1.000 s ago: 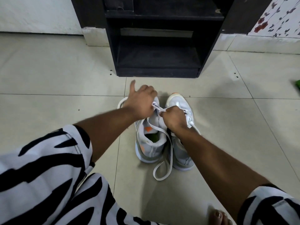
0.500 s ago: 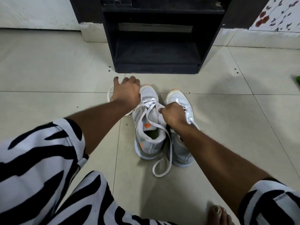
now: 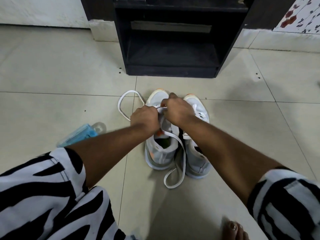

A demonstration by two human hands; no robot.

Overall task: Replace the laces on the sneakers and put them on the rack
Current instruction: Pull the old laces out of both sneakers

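Two grey-white sneakers with orange toe trim stand side by side on the tiled floor, toes towards the rack: the left sneaker and the right sneaker. A white lace runs through the left sneaker. One end loops on the floor to the left, the other trails past the heels. My left hand grips the lace over the left sneaker's eyelets. My right hand pinches the lace right beside it. The fingertips hide the eyelets. The black rack stands just beyond, its bottom shelf bare.
A clear plastic bottle with a blue label lies on the floor to the left, partly under my left forearm. My toes show at the bottom right. A floral-patterned surface is at the upper right.
My left hand came back from the floor at the left and now grips the lace at the eyelets. My right hand shifted forward over the left sneaker. The bottle came into view.
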